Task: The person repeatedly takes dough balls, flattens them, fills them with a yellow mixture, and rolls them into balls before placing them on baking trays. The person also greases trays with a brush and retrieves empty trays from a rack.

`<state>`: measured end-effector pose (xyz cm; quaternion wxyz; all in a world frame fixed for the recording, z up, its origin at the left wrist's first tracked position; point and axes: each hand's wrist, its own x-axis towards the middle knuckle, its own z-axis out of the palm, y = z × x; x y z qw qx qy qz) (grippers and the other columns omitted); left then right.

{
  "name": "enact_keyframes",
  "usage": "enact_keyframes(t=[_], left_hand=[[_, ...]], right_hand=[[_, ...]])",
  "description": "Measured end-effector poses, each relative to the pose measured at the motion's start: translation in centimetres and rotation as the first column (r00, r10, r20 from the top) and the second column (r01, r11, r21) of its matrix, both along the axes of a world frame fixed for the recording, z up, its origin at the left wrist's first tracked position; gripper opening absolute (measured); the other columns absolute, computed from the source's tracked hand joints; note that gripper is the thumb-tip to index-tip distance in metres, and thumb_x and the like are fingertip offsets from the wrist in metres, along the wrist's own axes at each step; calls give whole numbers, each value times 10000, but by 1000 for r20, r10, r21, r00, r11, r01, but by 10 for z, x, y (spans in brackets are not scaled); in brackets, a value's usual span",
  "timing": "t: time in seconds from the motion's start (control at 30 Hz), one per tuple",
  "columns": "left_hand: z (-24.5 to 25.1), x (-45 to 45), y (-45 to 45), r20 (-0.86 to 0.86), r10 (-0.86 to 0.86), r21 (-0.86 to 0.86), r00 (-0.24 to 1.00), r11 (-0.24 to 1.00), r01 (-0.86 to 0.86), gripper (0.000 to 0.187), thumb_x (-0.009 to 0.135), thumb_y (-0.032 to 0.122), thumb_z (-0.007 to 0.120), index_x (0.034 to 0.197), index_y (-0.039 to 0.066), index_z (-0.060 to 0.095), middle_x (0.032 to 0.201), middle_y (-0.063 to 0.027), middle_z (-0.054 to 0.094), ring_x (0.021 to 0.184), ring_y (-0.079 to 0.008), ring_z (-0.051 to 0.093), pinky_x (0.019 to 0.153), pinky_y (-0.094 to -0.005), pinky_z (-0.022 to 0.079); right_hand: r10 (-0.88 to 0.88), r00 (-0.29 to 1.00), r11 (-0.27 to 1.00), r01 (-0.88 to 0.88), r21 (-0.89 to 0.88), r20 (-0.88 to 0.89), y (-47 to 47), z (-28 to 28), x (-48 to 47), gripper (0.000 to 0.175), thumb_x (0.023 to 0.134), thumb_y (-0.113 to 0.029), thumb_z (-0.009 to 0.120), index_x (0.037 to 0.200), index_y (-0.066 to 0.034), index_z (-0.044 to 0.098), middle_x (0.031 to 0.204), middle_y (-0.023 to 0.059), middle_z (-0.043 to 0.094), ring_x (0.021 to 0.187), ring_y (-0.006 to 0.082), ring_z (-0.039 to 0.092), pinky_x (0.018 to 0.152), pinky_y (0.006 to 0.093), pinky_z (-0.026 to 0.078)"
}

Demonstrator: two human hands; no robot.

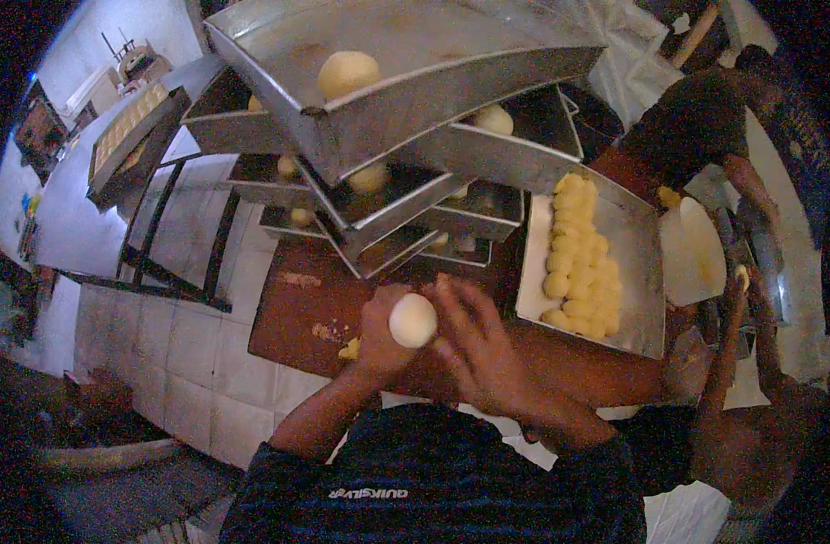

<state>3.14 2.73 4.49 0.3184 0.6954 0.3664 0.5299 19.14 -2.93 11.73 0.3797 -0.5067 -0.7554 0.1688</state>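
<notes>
A smooth, pale dough ball rests against the thumb side of my left hand, whose fingers are curled beneath and behind it. My right hand is just right of the ball, blurred, with its fingers apart. I cannot tell whether its fingertips touch the dough. Both hands are above a reddish-brown tabletop. To their right, a metal tray holds several yellower, ridged dough pieces, packed in rows along its left half.
Beyond my hands, metal pans are stacked crosswise; a large dough ball sits in the top pan. Dough scraps lie on the tabletop. Far left, another tray stands on a white table. Other people work at right.
</notes>
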Motion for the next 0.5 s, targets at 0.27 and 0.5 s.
enact_keyframes(t=[0.27, 0.5], left_hand=[[53, 11, 15, -47, -212, 49, 976, 976, 214, 525, 706, 314, 762, 1123, 45, 590, 976, -150, 609, 893, -364, 574, 842, -463, 457], [54, -38, 22, -281, -565, -199, 775, 825, 529, 640, 795, 403, 758, 1257, 26, 527, 1228, -184, 586, 1115, -343, 574, 964, -450, 455]], right_hand=[[502, 789, 856, -511, -76, 356, 26, 83, 19, 626, 707, -112, 728, 1306, -125, 549, 1237, 205, 527, 1164, 370, 487, 971, 492, 417], [318, 944, 943, -324, 70, 93, 119, 243, 52, 474, 759, -188, 740, 1197, -83, 595, 1212, 94, 592, 1081, 269, 575, 950, 362, 438]])
